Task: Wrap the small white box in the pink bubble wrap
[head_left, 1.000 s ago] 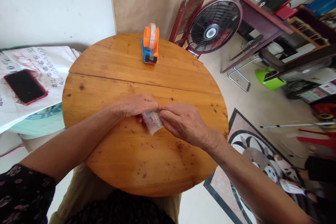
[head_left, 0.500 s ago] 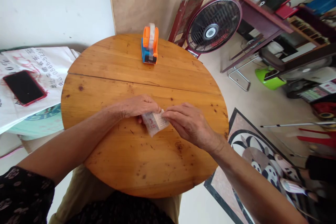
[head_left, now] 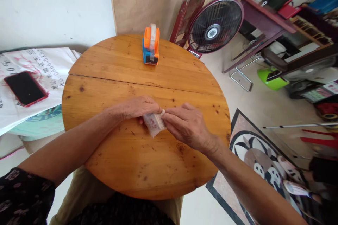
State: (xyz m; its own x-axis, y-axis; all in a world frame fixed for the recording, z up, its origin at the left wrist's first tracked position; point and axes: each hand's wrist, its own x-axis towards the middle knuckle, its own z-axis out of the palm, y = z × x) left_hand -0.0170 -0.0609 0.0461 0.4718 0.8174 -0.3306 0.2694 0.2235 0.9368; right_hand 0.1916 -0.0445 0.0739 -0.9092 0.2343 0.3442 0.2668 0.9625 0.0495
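Observation:
A small box-like packet (head_left: 154, 124) in clear, crinkled wrapping, with faint red marks and pale printing, is held over the wooden table (head_left: 118, 158). My left hand (head_left: 141, 108) is closed on its upper left side, the thumb partly hidden under it. The fingers of my right hand (head_left: 185, 121) are pressed together against the packet's right edge, close to the left fingertips. Whether they pinch a flap of the wrapping is too small to make out. Farther back on the table stands an orange and blue tape dispenser (head_left: 151, 47) with a roll of clear tape.
Left of the table, a phone (head_left: 25, 88) with a red case lies on a white printed sack (head_left: 56, 59). Behind the table's right edge stands a fan (head_left: 212, 31). A panda-patterned mat (head_left: 255, 165) covers the floor at right, near a green bin (head_left: 271, 78).
My right hand has shifted slightly left, covering more of the packet's right side. The left hand keeps its hold, and the packet stays nearly in place.

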